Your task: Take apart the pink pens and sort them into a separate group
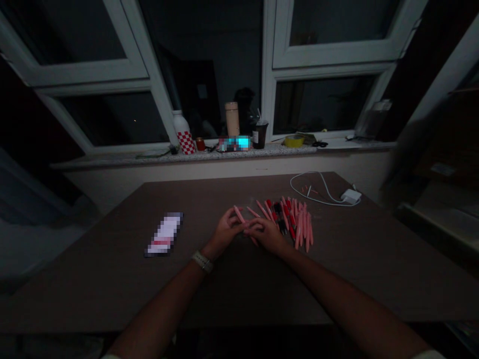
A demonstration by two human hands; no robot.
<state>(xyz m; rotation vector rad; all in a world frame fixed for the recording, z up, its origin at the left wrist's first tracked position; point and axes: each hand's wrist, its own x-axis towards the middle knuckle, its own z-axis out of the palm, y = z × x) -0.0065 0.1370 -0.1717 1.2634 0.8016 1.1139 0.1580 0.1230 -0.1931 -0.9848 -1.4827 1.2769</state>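
Both my hands meet at the middle of a brown table (112, 279). My left hand (225, 230), with a pale wristband, is closed on a pink pen (239, 215) that sticks up and away from the fingers. My right hand (266, 232) touches the same pen, fingers curled and pinched at its near end. Just right of my hands lies a pile of several pink and red pens (294, 219), spread out in a fan on the table.
A blurred flat packet (164, 234) lies on the table to the left. A white charger with its cable (350, 196) rests at the far right. The window sill holds a checked bottle (184, 132), a beige tumbler (232, 118), a dark cup (259, 133) and yellow tape (294, 141).
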